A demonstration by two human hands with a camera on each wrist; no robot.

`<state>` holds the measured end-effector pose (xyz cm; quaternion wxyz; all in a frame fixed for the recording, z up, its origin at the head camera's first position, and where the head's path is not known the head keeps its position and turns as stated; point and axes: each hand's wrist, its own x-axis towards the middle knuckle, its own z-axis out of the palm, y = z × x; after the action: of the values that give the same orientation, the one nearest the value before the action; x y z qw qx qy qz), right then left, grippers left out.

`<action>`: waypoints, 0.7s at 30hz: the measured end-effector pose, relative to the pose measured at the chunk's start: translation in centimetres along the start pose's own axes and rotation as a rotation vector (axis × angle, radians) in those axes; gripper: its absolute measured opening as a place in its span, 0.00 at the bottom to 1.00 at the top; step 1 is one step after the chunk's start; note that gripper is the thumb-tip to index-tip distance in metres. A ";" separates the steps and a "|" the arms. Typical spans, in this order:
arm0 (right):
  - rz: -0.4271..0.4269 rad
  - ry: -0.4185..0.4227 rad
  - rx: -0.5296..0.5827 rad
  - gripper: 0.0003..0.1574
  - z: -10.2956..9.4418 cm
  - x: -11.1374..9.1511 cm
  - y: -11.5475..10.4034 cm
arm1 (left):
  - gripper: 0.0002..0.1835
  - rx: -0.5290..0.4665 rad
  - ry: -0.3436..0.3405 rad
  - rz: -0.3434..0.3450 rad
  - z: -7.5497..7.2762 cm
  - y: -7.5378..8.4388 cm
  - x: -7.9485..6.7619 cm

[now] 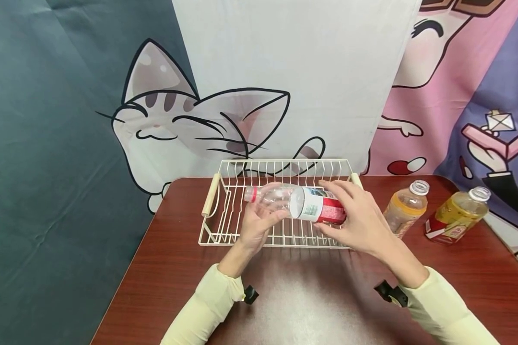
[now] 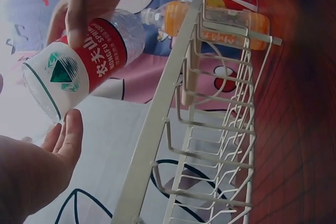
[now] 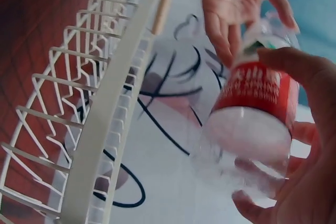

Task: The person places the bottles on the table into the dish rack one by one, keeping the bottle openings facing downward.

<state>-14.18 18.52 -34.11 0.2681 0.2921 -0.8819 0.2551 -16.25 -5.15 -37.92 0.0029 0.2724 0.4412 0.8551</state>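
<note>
A clear plastic water bottle (image 1: 280,196) with a red cap (image 1: 254,193) and a red-and-white label (image 2: 84,64) lies sideways in the air above a white wire rack (image 1: 280,242). My right hand (image 1: 358,215) grips its base end, thumb on one side and fingers on the other. Around the neck and shoulder is my left hand (image 1: 259,223), its fingers showing through the clear plastic. In the right wrist view, the left hand (image 3: 231,14) is beyond the bottle, with thumb and fingers at either side of the neck end.
Two capless bottles stand right of the rack: one with an orange band (image 1: 407,203), one with a yellow-and-red label (image 1: 455,215). The rack has wooden handles (image 1: 211,194) at its ends and sits on a brown table (image 1: 293,297). A cartoon-printed cloth (image 1: 306,57) hangs behind.
</note>
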 end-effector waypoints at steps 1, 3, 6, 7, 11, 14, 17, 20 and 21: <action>0.041 0.002 0.039 0.56 -0.2 -0.2 0.1 | 0.30 -0.005 0.010 0.000 -0.1 0.1 0.0; 0.131 0.015 0.125 0.59 -0.6 -0.5 0.3 | 0.29 -0.021 0.027 0.005 -0.3 0.3 0.1; 0.268 0.047 0.275 0.62 -1.1 -1.2 0.8 | 0.29 -0.053 0.034 0.018 -0.5 0.8 0.2; 0.303 0.060 0.327 0.63 -1.2 -1.5 0.9 | 0.29 -0.062 0.034 0.028 -0.5 0.9 0.2; 0.413 0.120 0.663 0.55 -0.8 -2.2 1.4 | 0.29 -0.091 0.026 0.077 -0.5 1.2 0.3; 0.461 0.172 1.047 0.44 0.2 -2.7 1.4 | 0.29 -0.109 0.018 0.102 -0.4 1.2 0.2; 0.460 0.184 1.419 0.38 1.6 -2.9 0.9 | 0.29 -0.139 0.011 0.105 -0.1 0.9 0.1; 0.404 0.154 1.696 0.36 3.0 -2.8 0.3 | 0.28 -0.175 0.014 0.091 0.3 0.5 0.0; 0.379 0.143 1.770 0.36 3.4 -2.8 0.1 | 0.28 -0.187 0.016 0.084 0.4 0.4 -0.1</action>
<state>-13.46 17.56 -38.34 -0.0466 0.2250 -0.3781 0.8968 -15.90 -5.07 -37.44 -0.0109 0.2825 0.3477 0.8940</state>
